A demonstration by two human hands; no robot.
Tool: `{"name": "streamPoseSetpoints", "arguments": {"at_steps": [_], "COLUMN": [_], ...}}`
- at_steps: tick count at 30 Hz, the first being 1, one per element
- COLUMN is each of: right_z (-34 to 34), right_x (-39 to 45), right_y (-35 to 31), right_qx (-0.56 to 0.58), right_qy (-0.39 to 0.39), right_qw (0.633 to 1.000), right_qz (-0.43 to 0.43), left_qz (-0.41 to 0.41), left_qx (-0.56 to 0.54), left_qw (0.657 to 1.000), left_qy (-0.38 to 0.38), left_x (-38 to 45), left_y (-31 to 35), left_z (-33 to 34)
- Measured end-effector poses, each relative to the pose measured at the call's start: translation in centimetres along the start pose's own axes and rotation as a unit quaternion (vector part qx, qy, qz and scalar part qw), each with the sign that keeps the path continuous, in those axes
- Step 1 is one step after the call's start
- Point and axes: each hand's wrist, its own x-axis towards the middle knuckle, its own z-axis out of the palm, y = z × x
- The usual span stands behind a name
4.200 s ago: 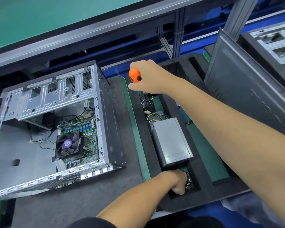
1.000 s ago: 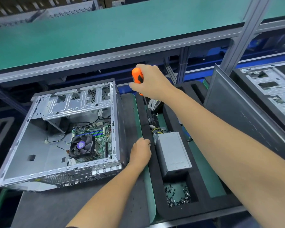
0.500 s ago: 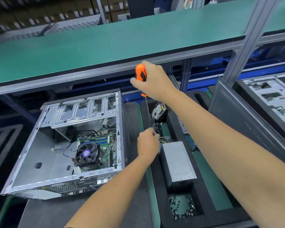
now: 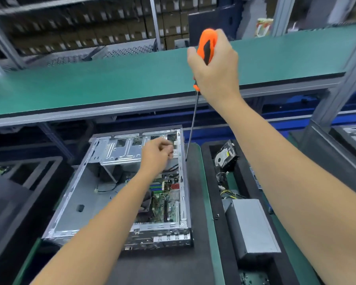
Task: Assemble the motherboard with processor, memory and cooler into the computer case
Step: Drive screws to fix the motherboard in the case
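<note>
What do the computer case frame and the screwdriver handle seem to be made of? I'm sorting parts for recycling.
Computer case: looks like bare sheet steel, dull silver-grey, with punched slots, vent holes and folded edges.

Screwdriver, held in the right hand: the handle looks like moulded plastic, glossy orange, with black inlays that may be rubber. Its thin shaft is grey and looks like metal.

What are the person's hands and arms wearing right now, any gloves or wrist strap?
Nothing shows: the left hand and right hand are bare, no gloves, rings, watch or wrist strap. Both forearms are uncovered to the frame's edge, with no sleeve in view.
</note>
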Motion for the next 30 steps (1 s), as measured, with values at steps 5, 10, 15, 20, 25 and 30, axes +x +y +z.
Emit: {"name": "streamPoseSetpoints", "arguments": {"at_steps": [5,10,15,20,25,30], "right_z": [4.2,10.4,15.6,18.2,18.9,19.0], "right_x": [1.1,0.6,-2.5,-3.6,-4.5,-4.5], "right_y": [-4.5,-7.6,-7.3,-7.6,-7.1,-6.0], "right_qx": [-0.038,0.011,0.024,0.023,0.022,0.032], "right_qy": [-0.020,-0.037,-0.054,-0.045,-0.044,-0.055], "right_qw": [0.999,0.999,0.997,0.998,0.997,0.995], "right_qz": [-0.026,-0.004,0.046,0.049,0.059,0.075], "left_qz": [-0.016,-0.030,-0.038,-0.033,-0.044,-0.041], "left_qx": [-0.044,-0.034,0.051,0.085,0.092,0.112], "left_qw": [0.998,0.994,0.990,0.989,0.987,0.982], "left_qy": [-0.033,-0.102,-0.127,-0.112,-0.128,-0.148], "left_x": [-0.5,0.1,0.3,0.0,-0.1,-0.2], "left_y": [-4.3,-8.2,-12.6,-15.0,-15.4,-15.9], "left_z": [-6.0,-10.8,-14.3,-14.8,-14.4,-14.0]}}
